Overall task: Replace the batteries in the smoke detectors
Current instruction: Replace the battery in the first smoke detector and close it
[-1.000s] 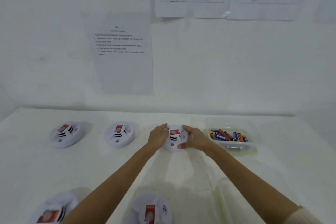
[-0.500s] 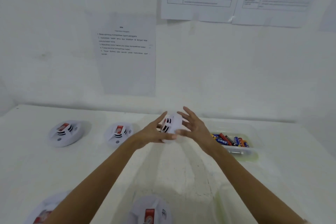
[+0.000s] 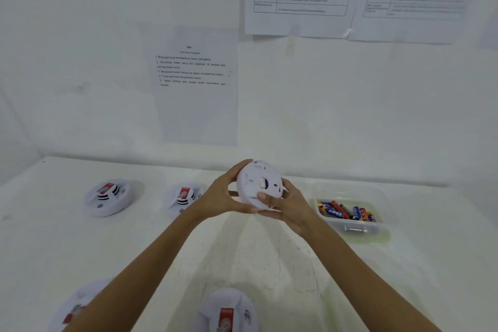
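My left hand [image 3: 223, 194] and right hand [image 3: 292, 209] held the smoke detector [image 3: 258, 183], fingers [image 3: 240, 167] curled round its rim, raised above the surface [image 3: 269, 256], centre frame.

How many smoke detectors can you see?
5. The held detector sits between the left hand and right hand; the far-left detector and middle-left detector rest on the table; the near-centre detector and near-left detector lie at the bottom edge, the latter partly behind the left forearm.

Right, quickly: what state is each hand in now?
Left hand: closed round the detector, gripping its left rim.
Right hand: closed on the same detector, thumb on its back.
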